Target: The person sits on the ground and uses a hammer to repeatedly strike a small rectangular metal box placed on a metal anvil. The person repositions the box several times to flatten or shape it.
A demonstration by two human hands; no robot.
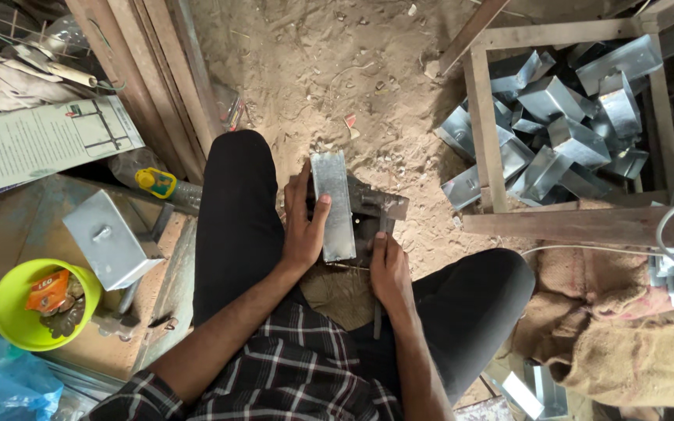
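We take the grey metal box [334,204] between the knees as landmark. Nearest the camera: plaid shirt sleeves, black trousers. Our right hand [388,269] sits just behind the box's near right corner, fingers clenched around a thin dark tool handle [377,316] that runs back toward the body. Our left hand [303,226] grasps the box along its left edge, thumb laid over the top face. The box lies lengthwise on a dark metal fixture [376,209] resting on the sandy floor [337,70].

Left of the box: a lime green bowl [11,306] holding scraps, a folded sheet-metal piece [109,238], a printed leaflet [44,142]. Right of it: burlap sacking [626,335]. Beyond and right of the box: a wooden frame crate [484,132] with a pile of similar metal boxes [563,125] heaped within.
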